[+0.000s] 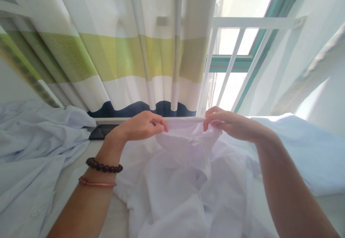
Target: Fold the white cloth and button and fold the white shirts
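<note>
Your left hand [147, 124] and right hand [229, 123] each hold, in a fingertip pinch, the collar [185, 123] of a white collared cloth shirt [172, 180], rumpled at six o'clock. Between eight and nine o'clock, a flat dark rectangular object [100, 132] lies near your left hand, a crumpled white cloth garment [29, 151] beyond it.

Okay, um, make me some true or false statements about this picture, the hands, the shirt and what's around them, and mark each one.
1. The left hand and right hand both hold the white shirt near its top edge. True.
2. The dark beaded bracelet is on the right arm. False: it is on the left arm.
3. The curtain has a green band. True.
4. The flat dark object lies beside the right hand. False: it lies beside the left hand.
5. The white railing stands in front of the teal window frame. True.
</note>
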Demonstrator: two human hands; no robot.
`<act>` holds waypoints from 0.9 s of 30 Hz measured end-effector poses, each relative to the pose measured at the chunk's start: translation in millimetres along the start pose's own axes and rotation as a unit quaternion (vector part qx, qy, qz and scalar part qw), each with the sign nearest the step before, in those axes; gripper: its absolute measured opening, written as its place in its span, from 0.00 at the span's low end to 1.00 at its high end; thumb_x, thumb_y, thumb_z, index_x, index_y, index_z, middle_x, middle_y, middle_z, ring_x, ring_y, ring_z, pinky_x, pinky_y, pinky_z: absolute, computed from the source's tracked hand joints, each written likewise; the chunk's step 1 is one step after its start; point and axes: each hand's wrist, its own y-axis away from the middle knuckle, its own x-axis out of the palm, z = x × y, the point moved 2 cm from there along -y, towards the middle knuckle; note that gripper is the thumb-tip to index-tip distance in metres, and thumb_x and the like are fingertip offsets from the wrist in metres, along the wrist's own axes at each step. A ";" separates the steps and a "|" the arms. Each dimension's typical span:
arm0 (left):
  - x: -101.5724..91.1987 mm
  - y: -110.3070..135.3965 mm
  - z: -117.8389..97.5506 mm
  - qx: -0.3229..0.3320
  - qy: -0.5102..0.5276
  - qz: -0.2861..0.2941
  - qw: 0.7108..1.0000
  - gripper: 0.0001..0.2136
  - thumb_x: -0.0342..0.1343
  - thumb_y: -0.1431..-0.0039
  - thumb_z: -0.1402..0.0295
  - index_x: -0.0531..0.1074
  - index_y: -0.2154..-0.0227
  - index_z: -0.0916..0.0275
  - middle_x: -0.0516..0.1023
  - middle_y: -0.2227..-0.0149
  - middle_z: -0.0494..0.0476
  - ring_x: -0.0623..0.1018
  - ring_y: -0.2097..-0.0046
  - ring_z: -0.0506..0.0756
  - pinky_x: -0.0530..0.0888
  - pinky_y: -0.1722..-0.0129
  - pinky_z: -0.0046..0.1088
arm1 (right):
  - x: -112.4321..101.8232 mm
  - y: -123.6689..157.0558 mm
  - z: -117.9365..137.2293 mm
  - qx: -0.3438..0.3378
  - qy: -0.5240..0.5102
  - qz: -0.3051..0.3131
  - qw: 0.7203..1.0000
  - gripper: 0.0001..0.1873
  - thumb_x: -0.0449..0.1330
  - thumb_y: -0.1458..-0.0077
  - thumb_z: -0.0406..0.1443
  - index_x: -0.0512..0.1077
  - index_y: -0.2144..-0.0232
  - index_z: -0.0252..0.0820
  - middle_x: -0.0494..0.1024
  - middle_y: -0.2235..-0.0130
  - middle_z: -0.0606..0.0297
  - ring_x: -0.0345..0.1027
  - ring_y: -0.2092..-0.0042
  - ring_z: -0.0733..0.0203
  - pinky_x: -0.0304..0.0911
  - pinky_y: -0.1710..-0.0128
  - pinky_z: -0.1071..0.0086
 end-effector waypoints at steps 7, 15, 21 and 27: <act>2.5 -0.9 7.0 0.011 -0.033 0.039 0.999 0.18 0.63 0.58 0.49 0.71 0.78 0.61 0.76 0.67 0.50 0.74 0.65 0.54 0.66 0.65 0.25 | 3.2 1.1 -2.3 0.049 0.021 0.035 0.998 0.16 0.51 0.47 0.33 0.79 0.65 0.47 0.78 0.59 0.62 0.71 0.61 0.55 0.67 0.65 0.65; -6.5 0.3 13.9 -0.016 0.029 -0.149 0.988 0.12 0.54 0.46 0.56 0.70 0.71 0.61 0.73 0.74 0.48 0.74 0.69 0.52 0.67 0.68 0.24 | -9.7 9.9 2.3 0.064 0.022 0.040 0.997 0.16 0.62 0.51 0.50 0.77 0.63 0.50 0.77 0.65 0.66 0.70 0.62 0.56 0.63 0.64 0.67; -3.2 -3.4 19.9 0.001 0.090 -0.165 0.982 0.14 0.54 0.44 0.53 0.72 0.68 0.61 0.75 0.72 0.50 0.75 0.67 0.53 0.69 0.65 0.25 | -11.2 3.2 2.5 0.015 -0.018 -0.096 0.995 0.22 0.54 0.44 0.52 0.67 0.78 0.42 0.67 0.76 0.69 0.60 0.72 0.65 0.54 0.73 0.71; 0.0 -7.2 16.5 -0.002 0.175 -0.197 0.964 0.16 0.55 0.45 0.51 0.68 0.70 0.62 0.72 0.72 0.51 0.73 0.68 0.52 0.70 0.67 0.25 | -7.7 -3.4 -2.2 0.030 -0.104 -0.201 0.974 0.22 0.58 0.46 0.50 0.59 0.80 0.42 0.59 0.80 0.73 0.54 0.77 0.70 0.48 0.79 0.73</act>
